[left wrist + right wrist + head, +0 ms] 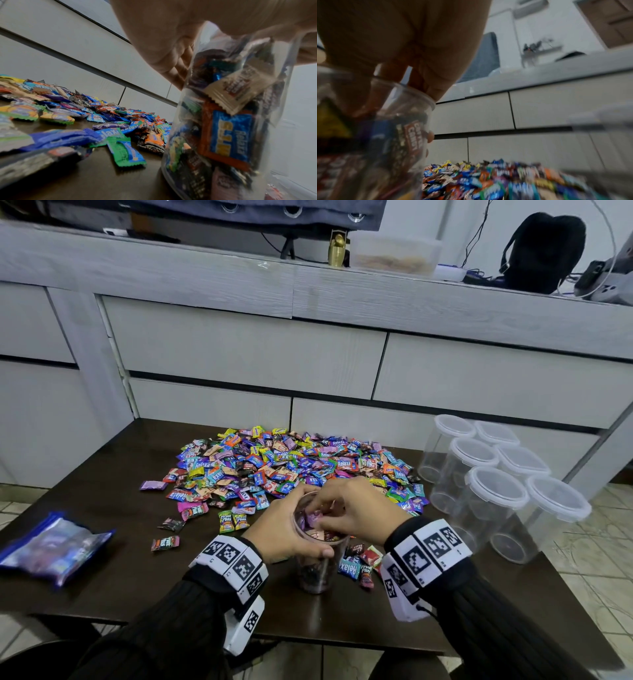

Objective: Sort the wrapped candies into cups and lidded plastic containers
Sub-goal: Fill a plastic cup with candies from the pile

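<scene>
The left hand (pixel 286 534) curls around a clear plastic cup (pixel 317 571) standing on the bench (pixel 171 583), just before the candy pile (pixel 291 467). The right hand's (pixel 356 513) fingertips dip into the cup's mouth; whether they pinch anything, I cannot tell.

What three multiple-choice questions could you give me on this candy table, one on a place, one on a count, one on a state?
1. Where do the lidded containers stand?
A. at the table's right side
B. at its left side
C. on the floor

2. How many lidded containers are there?
A. three
B. six
C. nine

3. How is the clear cup that the left hand grips?
A. empty
B. lying on its side
C. upright and nearly full of candies

Answers: 1 A, they cluster right of the candy pile. 2 B, six white lids show in the head view. 3 C, wrappers fill it almost to the rim where the right hand reaches in.
</scene>
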Action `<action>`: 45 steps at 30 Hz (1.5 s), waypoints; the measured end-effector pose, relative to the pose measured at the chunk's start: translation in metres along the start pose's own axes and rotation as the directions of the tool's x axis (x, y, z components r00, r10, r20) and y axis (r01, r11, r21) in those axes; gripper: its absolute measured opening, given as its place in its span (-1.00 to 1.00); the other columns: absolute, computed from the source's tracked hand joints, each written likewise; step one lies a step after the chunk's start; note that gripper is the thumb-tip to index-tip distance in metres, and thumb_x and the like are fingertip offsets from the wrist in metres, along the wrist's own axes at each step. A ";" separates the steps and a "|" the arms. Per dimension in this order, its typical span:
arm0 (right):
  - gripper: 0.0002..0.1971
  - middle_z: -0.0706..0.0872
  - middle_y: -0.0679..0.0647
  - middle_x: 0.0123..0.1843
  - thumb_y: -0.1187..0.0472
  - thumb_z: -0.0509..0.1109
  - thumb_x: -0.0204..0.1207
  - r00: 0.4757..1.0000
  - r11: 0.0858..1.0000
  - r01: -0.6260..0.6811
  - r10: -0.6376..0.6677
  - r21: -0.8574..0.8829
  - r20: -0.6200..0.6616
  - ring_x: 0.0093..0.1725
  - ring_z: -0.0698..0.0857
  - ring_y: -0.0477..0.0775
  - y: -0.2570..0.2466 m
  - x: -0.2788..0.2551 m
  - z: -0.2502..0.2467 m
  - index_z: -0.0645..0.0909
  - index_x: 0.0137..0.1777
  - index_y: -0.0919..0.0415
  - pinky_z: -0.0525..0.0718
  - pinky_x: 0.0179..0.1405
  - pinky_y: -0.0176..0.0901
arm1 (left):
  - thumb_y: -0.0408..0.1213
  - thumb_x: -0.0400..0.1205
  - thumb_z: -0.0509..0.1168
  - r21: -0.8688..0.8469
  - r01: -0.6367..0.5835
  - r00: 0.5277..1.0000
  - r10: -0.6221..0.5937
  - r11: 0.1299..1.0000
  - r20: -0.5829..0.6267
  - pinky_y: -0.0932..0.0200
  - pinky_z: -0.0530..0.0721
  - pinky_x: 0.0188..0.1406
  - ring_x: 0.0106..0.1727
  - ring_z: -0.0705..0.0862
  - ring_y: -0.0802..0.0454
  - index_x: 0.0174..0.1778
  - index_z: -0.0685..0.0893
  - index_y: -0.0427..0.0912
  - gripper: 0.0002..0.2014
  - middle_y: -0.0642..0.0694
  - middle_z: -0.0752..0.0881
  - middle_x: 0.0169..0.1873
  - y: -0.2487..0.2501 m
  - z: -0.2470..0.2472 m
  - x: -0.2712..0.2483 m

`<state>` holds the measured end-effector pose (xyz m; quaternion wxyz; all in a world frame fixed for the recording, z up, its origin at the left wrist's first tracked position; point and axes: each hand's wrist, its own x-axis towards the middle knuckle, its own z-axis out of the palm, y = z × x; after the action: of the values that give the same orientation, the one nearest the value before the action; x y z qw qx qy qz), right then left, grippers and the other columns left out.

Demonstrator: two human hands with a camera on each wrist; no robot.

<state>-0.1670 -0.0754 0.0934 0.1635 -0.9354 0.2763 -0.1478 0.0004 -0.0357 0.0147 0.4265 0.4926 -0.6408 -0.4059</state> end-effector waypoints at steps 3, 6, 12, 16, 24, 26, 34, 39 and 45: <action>-0.86 0.72 -0.05 -0.06 0.26 0.47 0.48 0.925 0.978 -0.047 0.120 0.204 -0.360 -0.15 0.65 -0.11 0.015 -0.012 0.002 0.72 0.03 0.12 0.57 -0.19 -0.39 | -0.08 0.07 0.70 0.000 -0.005 1.000 0.005 1.000 0.002 0.20 0.55 0.39 0.32 0.66 0.24 0.30 0.51 0.09 -0.14 0.16 0.74 0.21 0.001 0.000 0.000; -0.77 0.65 -0.03 0.06 0.22 0.41 0.52 0.850 0.929 -0.305 0.365 0.210 -0.379 -0.06 0.60 -0.05 0.044 -0.028 0.010 0.58 0.17 0.09 0.47 -0.15 -0.47 | -0.10 0.05 0.71 -0.006 0.004 1.000 -0.004 1.000 0.012 0.16 0.54 0.43 0.35 0.64 0.24 0.29 0.52 0.09 -0.13 0.13 0.74 0.23 0.000 0.000 0.000; 0.03 0.40 0.19 0.43 -0.16 0.68 0.12 0.584 0.614 -0.778 0.784 -0.133 0.210 0.39 0.49 0.19 0.080 -0.064 0.049 0.18 0.47 0.17 0.56 0.29 0.02 | -0.11 0.07 0.71 0.006 0.019 1.000 -0.019 1.000 0.021 0.14 0.55 0.41 0.34 0.63 0.26 0.29 0.50 0.13 -0.14 0.22 0.73 0.22 0.000 -0.001 0.001; -0.09 0.38 0.20 0.35 -0.01 0.73 0.09 0.512 0.541 -0.838 0.825 -0.073 0.241 0.28 0.58 0.28 0.076 -0.059 0.066 0.25 0.33 0.14 0.71 0.13 0.16 | -0.12 0.08 0.72 -0.004 0.014 1.000 -0.014 1.000 0.026 0.11 0.54 0.43 0.37 0.62 0.23 0.31 0.51 0.10 -0.14 0.19 0.73 0.23 -0.001 -0.001 0.000; -0.46 0.32 0.28 0.48 0.21 0.36 0.57 0.669 0.672 -0.741 0.740 -0.017 0.073 0.45 0.38 0.29 0.071 -0.008 0.083 0.25 0.49 0.28 0.42 0.40 0.04 | -0.12 0.07 0.72 -0.006 0.012 0.999 -0.012 1.000 0.036 0.03 0.53 0.47 0.37 0.63 0.20 0.32 0.51 0.03 -0.12 0.15 0.73 0.24 -0.001 -0.003 0.001; -0.43 0.26 0.23 0.54 0.08 0.28 0.62 0.698 0.702 -0.708 0.712 -0.074 0.075 0.50 0.27 0.27 0.068 0.001 0.088 0.21 0.55 0.24 0.33 0.46 0.07 | -0.13 0.07 0.72 0.003 0.010 0.999 -0.010 1.000 0.040 0.01 0.53 0.47 0.38 0.63 0.19 0.33 0.50 0.02 -0.11 0.14 0.73 0.24 -0.001 -0.004 0.001; -0.14 -0.12 0.13 0.71 -0.09 0.28 0.59 0.740 0.747 -0.609 0.656 -0.266 0.149 0.67 -0.04 0.21 0.069 0.009 0.100 -0.19 0.69 0.08 0.14 0.57 0.23 | -0.29 0.11 0.72 -0.029 -0.005 0.999 0.007 1.000 0.046 -0.14 0.51 0.49 0.40 0.63 0.05 0.36 0.52 -0.11 -0.13 -0.03 0.72 0.27 -0.006 -0.014 -0.006; -0.28 0.18 0.19 0.58 -0.13 0.25 0.60 0.772 0.759 -0.498 0.608 -0.420 0.184 0.51 0.25 0.24 0.068 0.016 0.103 0.07 0.64 0.13 0.36 0.42 0.13 | -0.29 0.12 0.71 -0.026 -0.003 0.999 0.005 1.000 0.053 -0.04 0.54 0.47 0.39 0.64 0.10 0.35 0.51 -0.07 -0.14 0.03 0.72 0.27 -0.005 -0.016 -0.007; -0.44 0.21 0.22 0.51 0.00 0.27 0.62 0.766 0.795 -0.571 0.606 -0.206 0.216 0.48 0.26 0.32 0.078 0.018 0.101 0.24 0.58 0.07 0.39 0.42 0.17 | -0.24 0.13 0.73 -0.018 -0.007 0.999 0.008 1.000 0.046 -0.10 0.53 0.47 0.41 0.62 0.09 0.35 0.52 0.00 -0.14 0.04 0.72 0.29 -0.005 -0.015 -0.008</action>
<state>-0.1519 -0.1255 -0.0246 0.1771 -0.8208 0.5399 0.0582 0.0175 -0.0302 0.0140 0.4176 0.4769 -0.6488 -0.4211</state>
